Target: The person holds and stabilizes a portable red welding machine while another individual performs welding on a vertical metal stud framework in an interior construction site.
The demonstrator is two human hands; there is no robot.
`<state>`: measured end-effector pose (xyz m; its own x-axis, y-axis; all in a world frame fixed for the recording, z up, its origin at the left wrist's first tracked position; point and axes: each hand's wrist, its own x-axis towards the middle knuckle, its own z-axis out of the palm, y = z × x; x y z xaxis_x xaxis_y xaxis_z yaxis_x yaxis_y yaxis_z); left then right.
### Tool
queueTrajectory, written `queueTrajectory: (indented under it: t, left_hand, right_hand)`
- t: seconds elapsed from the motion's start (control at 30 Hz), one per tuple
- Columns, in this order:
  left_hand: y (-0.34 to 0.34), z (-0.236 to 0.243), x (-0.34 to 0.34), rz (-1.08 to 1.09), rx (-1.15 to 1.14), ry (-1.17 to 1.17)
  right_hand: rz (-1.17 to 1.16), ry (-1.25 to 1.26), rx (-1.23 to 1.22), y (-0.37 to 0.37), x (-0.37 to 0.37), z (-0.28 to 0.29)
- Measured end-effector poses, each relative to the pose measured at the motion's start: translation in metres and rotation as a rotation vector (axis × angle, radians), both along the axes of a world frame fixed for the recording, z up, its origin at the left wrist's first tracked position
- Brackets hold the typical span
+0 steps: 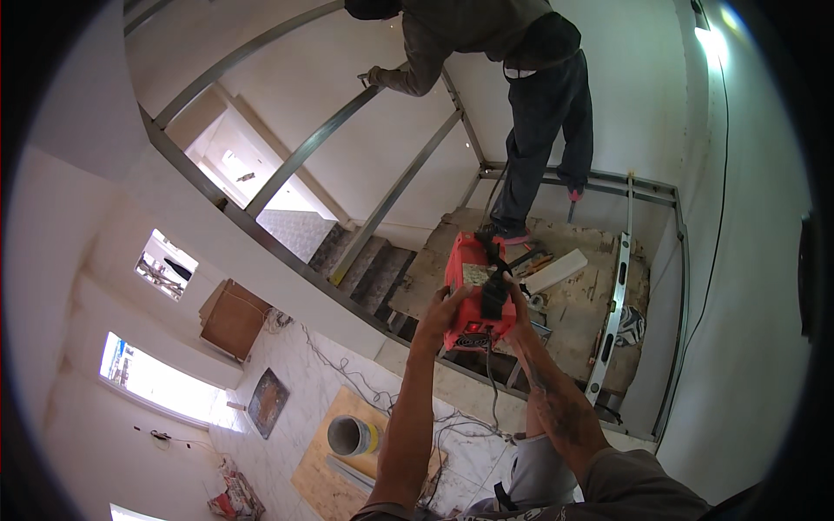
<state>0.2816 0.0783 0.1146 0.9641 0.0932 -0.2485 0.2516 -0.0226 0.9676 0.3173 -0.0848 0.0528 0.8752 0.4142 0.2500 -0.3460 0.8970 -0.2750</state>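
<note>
Both my hands hold a red welding machine (pixel 458 271) with a black strap and a vented end facing me. My left hand (pixel 440 316) is closed on its left side, and my right hand (pixel 516 306) grips the right side by the black strap (pixel 495 300). A grey cable (pixel 492 382) hangs from its near end. Beyond the machine lies a worn wooden platform (pixel 569 300) with a white block (pixel 557 270) and several small tools. On the platform's right a long spirit level (pixel 611 326) leans along the metal frame.
A co-worker (pixel 543 113) stands on the platform's far side, one hand on a metal bar (pixel 326 132). Steel bars form an open frame around stairs (pixel 360 265). On the lower tiled floor are a bucket (pixel 349 435) on a wooden board (pixel 317 464), and loose cables (pixel 347 375).
</note>
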Motion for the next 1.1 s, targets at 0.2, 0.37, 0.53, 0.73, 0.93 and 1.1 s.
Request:
queueTrajectory:
  t: [0.2, 0.37, 0.53, 0.73, 0.93, 1.1]
  left_hand:
    - [-0.004, 0.004, -0.001, -0.029, 0.013, 0.001]
    - [0.004, -0.008, 0.006, 0.014, 0.076, 0.026]
    - [0.007, -0.014, 0.007, 0.013, 0.066, -0.014]
    - [0.004, -0.007, 0.003, 0.018, 0.049, 0.005]
    - [0.000, 0.001, 0.001, 0.005, 0.040, 0.013]
    - [-0.001, 0.001, -0.001, 0.009, 0.012, -0.007]
  right_hand:
    - [-0.090, 0.066, -0.125, -0.006, -0.010, 0.010]
    - [-0.063, 0.071, -0.084, -0.004, -0.006, 0.002]
    - [-0.069, 0.068, -0.070, -0.003, -0.008, 0.012]
    - [-0.024, 0.164, 0.058, -0.001, -0.012, 0.025]
    - [-0.046, 0.102, 0.060, -0.001, -0.013, 0.025]
    - [-0.059, 0.171, -0.012, -0.001, -0.013, 0.025]
